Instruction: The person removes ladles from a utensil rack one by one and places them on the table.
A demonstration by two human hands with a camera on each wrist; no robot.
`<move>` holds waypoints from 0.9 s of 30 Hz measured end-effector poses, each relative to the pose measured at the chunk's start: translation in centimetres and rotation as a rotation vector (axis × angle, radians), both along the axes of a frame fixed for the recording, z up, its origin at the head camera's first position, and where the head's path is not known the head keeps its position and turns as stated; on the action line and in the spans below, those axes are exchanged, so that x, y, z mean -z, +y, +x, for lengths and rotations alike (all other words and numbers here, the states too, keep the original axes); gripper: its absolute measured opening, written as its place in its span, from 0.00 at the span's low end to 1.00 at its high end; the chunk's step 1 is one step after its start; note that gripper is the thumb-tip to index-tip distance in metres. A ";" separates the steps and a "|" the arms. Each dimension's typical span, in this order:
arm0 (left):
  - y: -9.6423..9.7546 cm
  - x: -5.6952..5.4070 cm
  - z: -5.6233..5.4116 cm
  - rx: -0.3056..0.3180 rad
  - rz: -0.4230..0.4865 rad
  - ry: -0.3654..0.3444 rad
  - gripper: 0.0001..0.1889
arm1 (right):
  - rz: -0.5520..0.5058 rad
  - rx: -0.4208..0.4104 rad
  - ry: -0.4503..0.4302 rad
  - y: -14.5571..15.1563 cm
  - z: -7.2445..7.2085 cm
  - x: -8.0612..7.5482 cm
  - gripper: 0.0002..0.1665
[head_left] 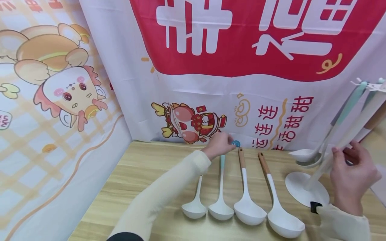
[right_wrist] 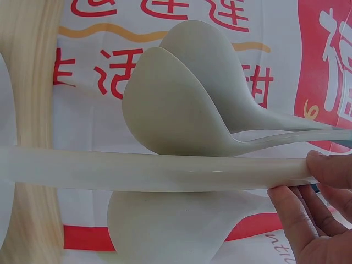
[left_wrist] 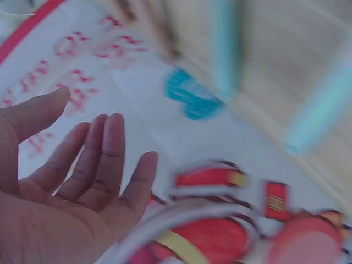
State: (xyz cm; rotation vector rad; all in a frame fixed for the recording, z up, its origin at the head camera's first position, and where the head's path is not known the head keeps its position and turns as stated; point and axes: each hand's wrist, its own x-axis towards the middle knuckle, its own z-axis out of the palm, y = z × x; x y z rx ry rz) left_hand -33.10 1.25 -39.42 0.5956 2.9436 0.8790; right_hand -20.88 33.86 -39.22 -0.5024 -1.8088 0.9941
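Over the table's back edge my left hand (head_left: 219, 144) hovers, fingers loosely bent and nothing in them in the left wrist view. Below it lies a white ladle with a teal handle (head_left: 222, 184). Left of that is a smaller ladle (head_left: 194, 210), its handle partly hidden by my sleeve; the left wrist view shows a second teal handle (left_wrist: 319, 118). Two bigger ladles with wooden handles (head_left: 249, 211) (head_left: 284, 222) lie to the right. My right hand (head_left: 351, 174) holds the white pole of a utensil stand (right_wrist: 165, 171) between thumb and fingers.
More white utensils (head_left: 304, 154) hang from the stand's hooked top at the right. Its round base (head_left: 297, 189) rests on the wooden table (head_left: 144, 164). A printed cloth (head_left: 193, 87) covers the wall right behind the table, and another cloth (head_left: 99, 160) hangs at the left.
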 end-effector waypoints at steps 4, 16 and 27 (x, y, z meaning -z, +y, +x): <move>3.7 -1.6 0.7 0.085 0.073 0.021 0.16 | -0.002 -0.017 0.028 0.1 0.0 -0.1 0.21; 12.5 -6.0 2.0 0.226 0.447 0.119 0.15 | -0.022 -0.028 -0.016 -0.2 -0.3 -0.3 0.22; 18.1 -10.1 4.3 0.311 0.613 -0.038 0.30 | -0.003 0.017 0.003 -0.2 -0.3 -0.1 0.21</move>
